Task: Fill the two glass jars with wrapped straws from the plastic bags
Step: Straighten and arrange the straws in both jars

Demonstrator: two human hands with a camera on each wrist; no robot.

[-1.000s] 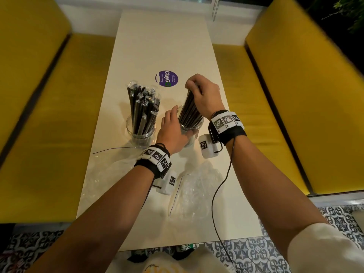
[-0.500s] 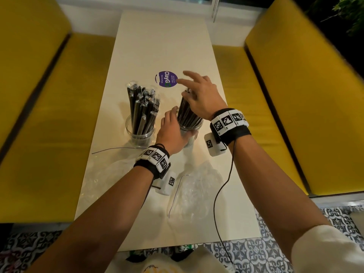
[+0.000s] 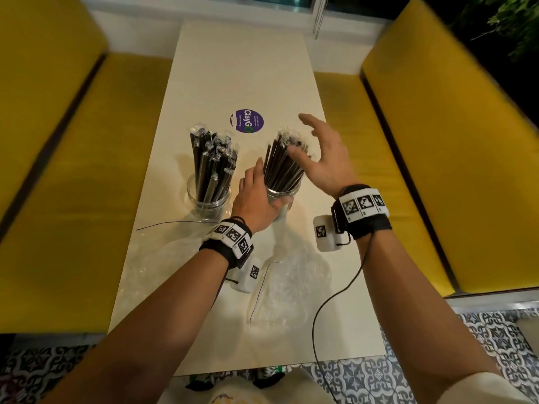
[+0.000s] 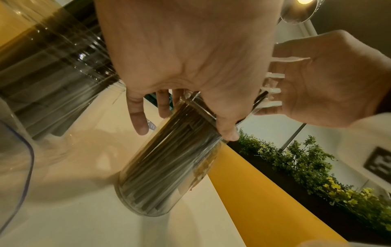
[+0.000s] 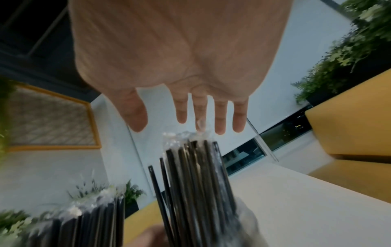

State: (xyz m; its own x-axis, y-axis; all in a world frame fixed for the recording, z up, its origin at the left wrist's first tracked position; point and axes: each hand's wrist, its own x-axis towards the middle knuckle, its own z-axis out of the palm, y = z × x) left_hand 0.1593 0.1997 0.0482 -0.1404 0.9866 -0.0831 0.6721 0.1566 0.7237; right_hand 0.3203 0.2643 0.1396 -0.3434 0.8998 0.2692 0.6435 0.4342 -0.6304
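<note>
The left hand sits just left of frame centre in the head view, thumb and palm wrapped round the right-hand glass jar near its rim, steadying it on the counter. The right hand hovers just right of it with fingers spread and straight, holding nothing; its thumb looks to brush the wrapper tips of the straws fanning out of that jar. The second jar, left of centre, is likewise packed with wrapped straws.

By my judgement the straws are very light and fairly stiff, but their clear wrappers are slick, so a bundle is best gathered round its upper half with the whole hand instead of pinched at the crinkly tips. The jars are hard, smooth and breakable, and top-heavy with tall straws in them; holding low to mid wall, as the left hand does, should keep one from tipping.

The left wrist view shows what the head view cannot: the jar's wall down to its base flat on the counter, straws reaching the bottom. The right wrist view shows the open palm above the straw tops, clear of them apart from a wrapper end near one finger. Only the head view shows the emptied-looking plastic bags lying at lower centre, and a purple sticker beyond the jars.
</note>
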